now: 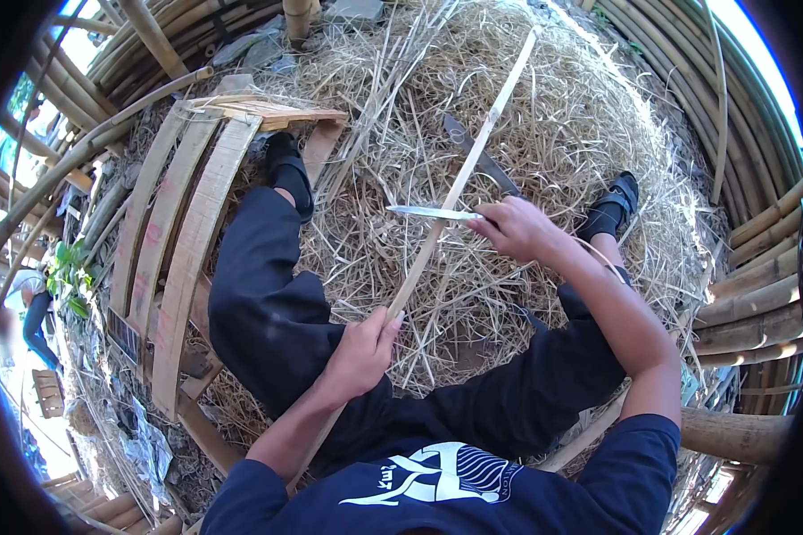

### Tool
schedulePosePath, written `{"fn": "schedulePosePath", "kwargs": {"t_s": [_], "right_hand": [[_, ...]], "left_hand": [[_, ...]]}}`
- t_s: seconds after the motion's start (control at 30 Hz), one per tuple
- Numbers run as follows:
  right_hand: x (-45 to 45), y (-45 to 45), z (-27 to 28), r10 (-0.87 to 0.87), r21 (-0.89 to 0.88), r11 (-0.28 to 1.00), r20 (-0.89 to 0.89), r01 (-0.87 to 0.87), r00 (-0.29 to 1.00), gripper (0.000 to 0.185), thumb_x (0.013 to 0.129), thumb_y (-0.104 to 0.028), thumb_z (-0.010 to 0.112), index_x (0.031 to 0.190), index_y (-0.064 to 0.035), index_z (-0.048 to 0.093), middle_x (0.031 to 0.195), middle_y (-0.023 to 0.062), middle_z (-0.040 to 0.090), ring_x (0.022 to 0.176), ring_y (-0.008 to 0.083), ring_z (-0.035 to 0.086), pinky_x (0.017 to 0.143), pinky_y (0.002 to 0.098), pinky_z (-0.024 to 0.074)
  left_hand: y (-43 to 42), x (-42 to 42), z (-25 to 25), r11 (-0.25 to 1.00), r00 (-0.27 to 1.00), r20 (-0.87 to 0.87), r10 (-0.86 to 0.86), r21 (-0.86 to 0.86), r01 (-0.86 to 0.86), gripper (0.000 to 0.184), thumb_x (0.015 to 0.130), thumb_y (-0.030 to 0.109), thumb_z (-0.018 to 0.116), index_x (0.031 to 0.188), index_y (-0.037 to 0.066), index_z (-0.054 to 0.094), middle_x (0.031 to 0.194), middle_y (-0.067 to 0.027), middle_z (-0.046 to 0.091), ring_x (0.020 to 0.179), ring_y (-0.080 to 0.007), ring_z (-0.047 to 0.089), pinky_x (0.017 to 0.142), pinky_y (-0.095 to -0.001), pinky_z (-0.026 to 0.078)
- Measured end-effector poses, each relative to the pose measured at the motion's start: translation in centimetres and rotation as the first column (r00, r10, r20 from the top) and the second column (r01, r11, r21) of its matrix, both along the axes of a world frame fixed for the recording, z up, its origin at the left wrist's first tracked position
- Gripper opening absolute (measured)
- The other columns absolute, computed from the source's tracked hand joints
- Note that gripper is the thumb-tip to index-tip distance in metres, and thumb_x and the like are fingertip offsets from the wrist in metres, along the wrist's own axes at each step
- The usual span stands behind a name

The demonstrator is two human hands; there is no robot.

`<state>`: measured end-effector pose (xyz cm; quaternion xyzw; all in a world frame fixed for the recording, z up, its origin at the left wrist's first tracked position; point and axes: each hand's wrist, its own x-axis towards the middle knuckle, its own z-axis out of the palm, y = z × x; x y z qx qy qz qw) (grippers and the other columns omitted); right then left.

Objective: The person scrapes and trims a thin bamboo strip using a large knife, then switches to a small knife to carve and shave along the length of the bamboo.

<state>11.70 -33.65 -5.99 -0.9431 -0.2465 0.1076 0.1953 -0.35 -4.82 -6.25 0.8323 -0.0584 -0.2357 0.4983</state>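
My left hand [362,352] is closed around the lower part of a long pale bamboo strip [469,165], which slants up and away to the right. In my right hand [514,229] is a knife [433,212], gripped by its handle. Its bright blade lies across the strip, pointing left, and appears to touch it. Beyond my right hand, a dark wide blade [480,155] rests on the shavings, partly hidden behind the strip.
Bamboo shavings [366,259] cover the ground between my legs. A slatted wooden crate [205,209] stands by my left leg. Bamboo poles [749,303] are stacked to the right, with more poles [71,98] at upper left. Another person [36,321] is at the far left.
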Motion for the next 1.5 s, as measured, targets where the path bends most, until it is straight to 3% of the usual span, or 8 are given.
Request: {"fn": "schedulePosePath", "kwargs": {"t_s": [0.17,0.53,0.67,0.73,0.97,1.17,1.27,1.5], "right_hand": [[5.0,-8.9,0.3,-0.626,-0.181,0.775,-0.097,0.605,0.774,0.048,0.097,-0.046,0.043,0.086,-0.0040,0.064,0.072,0.0187,0.064,0.066,0.0280,0.062,0.064,0.0415,0.0486],[0.9,-1.8,0.1,-0.068,-0.146,0.987,0.006,0.068,0.998,0.035,0.096,-0.036,0.048,0.092,-0.0040,0.062,0.075,0.0228,0.062,0.071,0.0392,0.061,0.064,0.0472,0.0473],[6.2,-9.4,1.1,-0.382,-0.354,0.813,0.274,0.462,0.883,0.038,0.098,-0.036,0.045,0.093,-0.0026,0.061,0.080,0.0180,0.067,0.071,0.0292,0.066,0.063,0.0429,0.0486],[4.6,-6.2,1.6,-0.706,-0.136,0.707,-0.098,0.694,0.701,0.037,0.098,-0.035,0.045,0.094,-0.0016,0.060,0.078,0.0202,0.065,0.067,0.0321,0.063,0.061,0.0429,0.0475],[1.3,-0.9,1.6,-0.027,-0.237,0.971,0.040,0.036,0.999,0.026,0.097,-0.028,0.046,0.101,-0.0033,0.054,0.074,0.0235,0.061,0.074,0.0398,0.062,0.068,0.0497,0.0481],[8.2,-15.5,0.4,-0.342,-0.263,0.799,0.539,0.540,0.769,0.032,0.099,-0.030,0.041,0.106,-0.0019,0.053,0.078,0.0231,0.064,0.078,0.0400,0.064,0.068,0.0487,0.0500],[4.4,-9.9,2.8,-0.696,0.054,0.711,0.193,0.701,0.692,0.037,0.098,-0.036,0.046,0.106,-0.0004,0.052,0.072,0.0216,0.062,0.064,0.0318,0.061,0.061,0.0473,0.0438],[-1.3,-0.9,5.2,-0.250,0.153,0.956,-0.022,0.250,0.968,0.030,0.095,-0.029,0.055,0.096,0.0011,0.056,0.070,0.0215,0.058,0.064,0.0386,0.056,0.061,0.0447,0.0423]], "left_hand": [[0.5,-0.8,-0.9,0.997,0.997,0.011,-0.071,0.034,0.071,0.026,0.099,0.021,0.048,0.087,-0.002,0.050,0.057,-0.0148,0.049,0.049,-0.0207,0.046,0.050,-0.0367,0.038],[0.0,-0.4,0.2,0.998,1.000,0.009,-0.021,0.055,0.020,0.024,0.098,0.019,0.049,0.087,-0.002,0.049,0.058,-0.0181,0.051,0.049,-0.0301,0.050,0.050,-0.0397,0.038],[0.0,-0.8,0.1,0.997,0.997,0.038,-0.063,0.045,0.061,0.024,0.098,0.019,0.048,0.086,-0.003,0.049,0.058,-0.0192,0.051,0.051,-0.0353,0.052,0.050,-0.0409,0.038],[-0.1,-0.4,0.1,0.996,0.995,0.055,-0.082,0.048,0.079,0.024,0.098,0.019,0.047,0.086,-0.003,0.048,0.057,-0.0195,0.050,0.052,-0.0368,0.052,0.050,-0.0413,0.038],[0.8,-0.3,0.4,0.999,0.999,0.042,-0.033,0.023,0.032,0.024,0.098,0.019,0.048,0.088,-0.002,0.050,0.059,-0.0198,0.053,0.053,-0.0359,0.055,0.050,-0.0411,0.039],[2.0,-0.7,0.2,0.997,0.996,0.057,-0.065,0.041,0.063,0.023,0.097,0.019,0.049,0.090,-0.002,0.051,0.060,-0.0204,0.053,0.055,-0.0369,0.057,0.051,-0.0415,0.040],[1.5,-0.4,0.0,0.997,0.996,0.046,-0.078,0.018,0.077,0.024,0.098,0.020,0.048,0.089,-0.003,0.050,0.060,-0.0207,0.053,0.055,-0.0378,0.055,0.052,-0.0418,0.040],[1.4,0.2,-0.1,0.990,0.992,-0.074,-0.097,-0.105,0.089,0.028,0.100,0.024,0.047,0.090,-0.001,0.051,0.058,-0.0109,0.052,0.051,-0.0203,0.052,0.051,-0.0344,0.040]]}}
